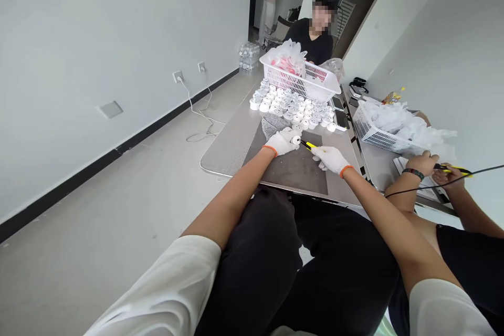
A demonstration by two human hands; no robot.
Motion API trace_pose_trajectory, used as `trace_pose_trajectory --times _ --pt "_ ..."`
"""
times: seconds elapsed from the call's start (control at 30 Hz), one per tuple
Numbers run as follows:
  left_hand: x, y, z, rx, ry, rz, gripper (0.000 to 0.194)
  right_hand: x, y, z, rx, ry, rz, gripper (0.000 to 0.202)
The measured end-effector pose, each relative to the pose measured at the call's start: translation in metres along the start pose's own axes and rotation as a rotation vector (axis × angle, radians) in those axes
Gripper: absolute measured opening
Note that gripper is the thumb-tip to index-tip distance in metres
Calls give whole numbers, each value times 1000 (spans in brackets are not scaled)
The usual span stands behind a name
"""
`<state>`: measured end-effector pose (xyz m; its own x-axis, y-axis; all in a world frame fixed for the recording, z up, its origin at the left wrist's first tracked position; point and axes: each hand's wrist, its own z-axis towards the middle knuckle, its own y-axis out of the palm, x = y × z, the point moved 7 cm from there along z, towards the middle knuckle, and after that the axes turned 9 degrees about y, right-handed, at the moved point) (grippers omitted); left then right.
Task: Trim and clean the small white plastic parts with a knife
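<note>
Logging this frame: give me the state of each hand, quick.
Left hand: gloved, closed around a small white round part.
Right hand: gloved, closed on a yellow-handled tool pointed at that part.

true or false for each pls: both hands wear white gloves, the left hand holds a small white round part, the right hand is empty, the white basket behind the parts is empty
1. Both hands wear white gloves. True: left hand, right hand.
2. The left hand holds a small white round part. True.
3. The right hand is empty. False: it holds a yellow-and-black tool.
4. The white basket behind the parts is empty. False: it holds bags with red contents.
</note>
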<state>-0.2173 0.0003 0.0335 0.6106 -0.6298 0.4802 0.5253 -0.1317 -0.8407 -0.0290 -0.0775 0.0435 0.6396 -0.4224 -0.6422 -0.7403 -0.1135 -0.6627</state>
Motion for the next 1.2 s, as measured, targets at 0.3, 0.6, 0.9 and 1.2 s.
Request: trace_pose_trajectory --times 0.3,0.6,0.9,1.2 --pt "0 1 2 61 24 -27 49 -13 -3 -19 29 -16 94 57" --pt "-3 2 -1 46 14 17 55 -9 20 -40 -150 165 309 40" --pt "18 -2 -5 121 158 126 46 -2 19 -51 -268 206 321 50" --pt "10 1 -7 40 37 160 51 -8 28 -50 -113 74 66 47"
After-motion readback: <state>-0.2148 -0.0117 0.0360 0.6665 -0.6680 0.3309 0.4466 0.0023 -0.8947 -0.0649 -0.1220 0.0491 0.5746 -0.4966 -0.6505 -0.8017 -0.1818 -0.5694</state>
